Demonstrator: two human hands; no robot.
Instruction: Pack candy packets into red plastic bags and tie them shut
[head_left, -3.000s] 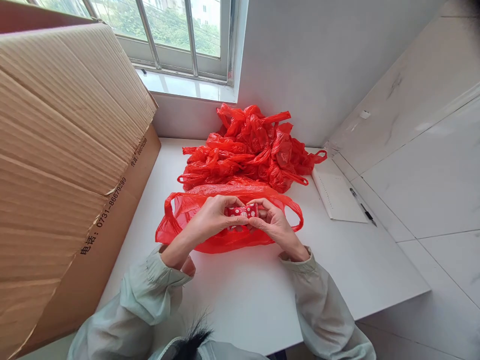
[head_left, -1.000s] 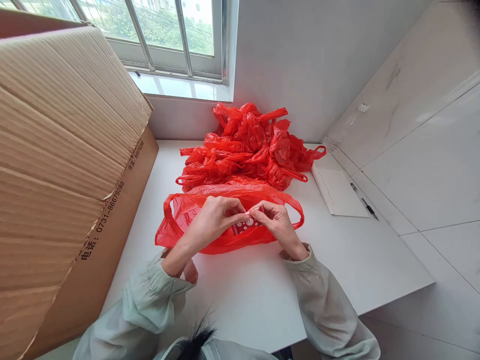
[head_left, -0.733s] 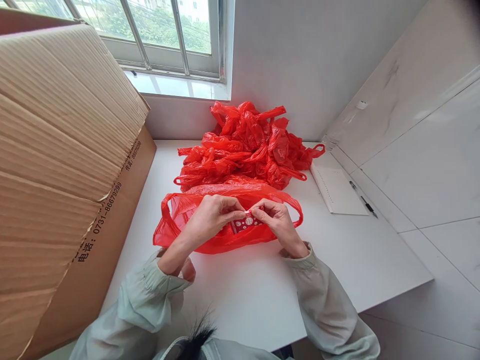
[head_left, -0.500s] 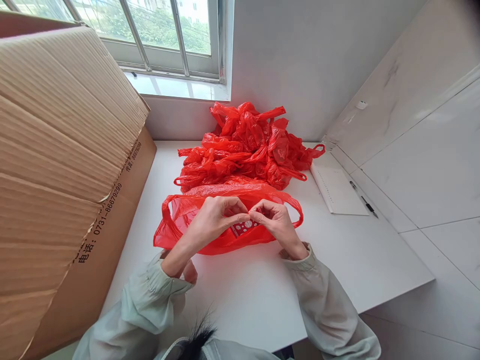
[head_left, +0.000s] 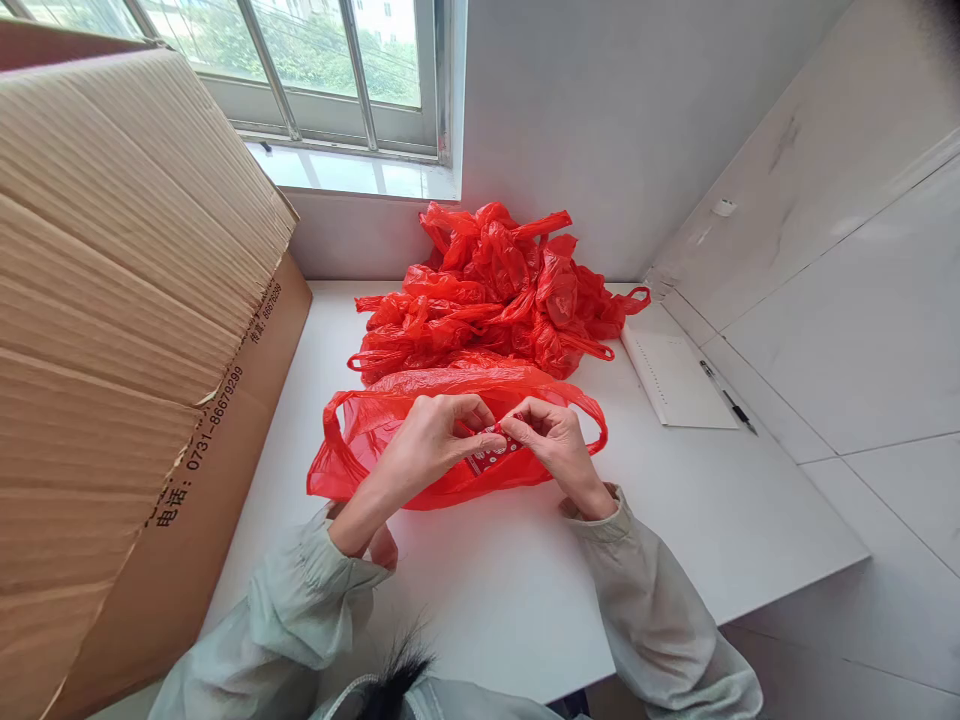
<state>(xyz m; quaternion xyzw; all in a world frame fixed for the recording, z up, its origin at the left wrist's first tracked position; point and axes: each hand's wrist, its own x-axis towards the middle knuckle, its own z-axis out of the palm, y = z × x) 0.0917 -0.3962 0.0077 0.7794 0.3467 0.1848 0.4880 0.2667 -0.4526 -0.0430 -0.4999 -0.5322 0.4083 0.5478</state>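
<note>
A red plastic bag (head_left: 420,497) lies open on the white table, its two handle loops spread left and right. Over its mouth, my left hand (head_left: 446,435) and my right hand (head_left: 551,440) meet, fingertips pinched close together. Between and below them shows a small dark red packet (head_left: 491,458) with a white round pattern. Both hands pinch at its upper edge; the fingers cover part of it, so its exact kind cannot be made out.
Behind the open bag sits a heap of crumpled red plastic bags (head_left: 495,290) against the wall. A large cardboard box (head_left: 225,440) stands at the left. To the right lie a white notepad (head_left: 682,385) and a black pen (head_left: 727,397). The table's front edge is near my body.
My left fingers have shifted slightly right along the packet, covering more of its pattern. My right hand has barely moved. The bag stays in place.
</note>
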